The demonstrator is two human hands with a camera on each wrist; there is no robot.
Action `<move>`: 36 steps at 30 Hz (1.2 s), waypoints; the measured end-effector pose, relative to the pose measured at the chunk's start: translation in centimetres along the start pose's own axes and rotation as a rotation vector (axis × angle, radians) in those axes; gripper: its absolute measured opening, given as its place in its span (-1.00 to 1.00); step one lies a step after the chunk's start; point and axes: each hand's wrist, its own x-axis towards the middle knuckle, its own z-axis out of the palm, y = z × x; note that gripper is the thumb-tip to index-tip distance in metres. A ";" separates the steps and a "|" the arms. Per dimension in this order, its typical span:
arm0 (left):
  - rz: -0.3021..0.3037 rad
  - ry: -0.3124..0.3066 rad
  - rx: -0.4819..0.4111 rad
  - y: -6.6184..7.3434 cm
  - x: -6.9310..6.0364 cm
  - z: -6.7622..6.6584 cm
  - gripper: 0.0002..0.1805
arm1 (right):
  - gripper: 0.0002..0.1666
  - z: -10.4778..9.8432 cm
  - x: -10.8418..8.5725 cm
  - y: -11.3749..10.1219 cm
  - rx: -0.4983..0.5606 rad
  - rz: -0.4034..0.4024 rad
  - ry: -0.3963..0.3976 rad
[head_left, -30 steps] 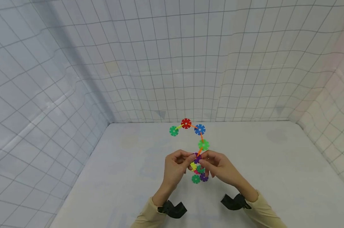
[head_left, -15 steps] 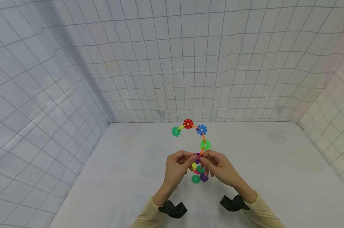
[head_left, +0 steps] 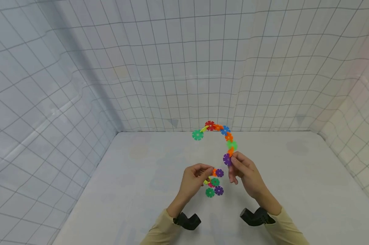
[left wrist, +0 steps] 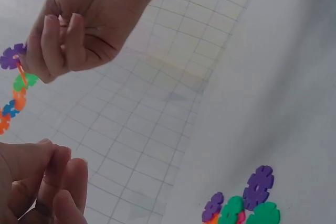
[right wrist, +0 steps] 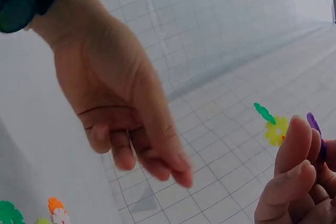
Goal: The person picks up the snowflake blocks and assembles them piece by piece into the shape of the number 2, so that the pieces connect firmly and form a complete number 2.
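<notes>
My right hand (head_left: 249,174) pinches the purple notched disc (head_left: 227,159) at the lower end of a curved chain of interlocking plastic discs. Upward from it run orange, light green (head_left: 232,145), blue (head_left: 225,130), red (head_left: 210,125) and yellow discs, ending in a green disc (head_left: 198,135). My left hand (head_left: 193,179) hovers to the lower left with thumb and fingertips together; in the left wrist view its loosely bent fingers (left wrist: 76,182) show nothing between them. Beside its fingertips are a loose orange disc (head_left: 215,172) and a purple one (head_left: 220,173).
More loose discs lie on the white table (head_left: 141,190) just below the hands: green (head_left: 210,192), purple (head_left: 219,190), another green (head_left: 215,182), and partly hidden yellow and pink ones. Grid-patterned sheeting (head_left: 184,68) stands behind and at both sides.
My left hand has let go of the chain's purple disc, and the hands have parted. My right hand has moved the chain up and right, exposing the loose orange and purple discs.
</notes>
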 end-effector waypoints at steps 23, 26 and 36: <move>-0.137 -0.176 0.735 -4.2 -0.6 0.6 -0.56 | -0.82 -0.6 -0.1 -0.7 0.021 -0.033 -0.016; -0.115 -0.170 0.751 -4.5 -0.6 0.6 -0.57 | -0.85 -0.6 0.0 -0.5 -0.047 -0.019 0.010; -0.097 -0.210 0.723 -4.5 -0.6 0.3 -0.64 | -0.86 -0.5 -0.1 -0.3 -0.158 -0.019 0.042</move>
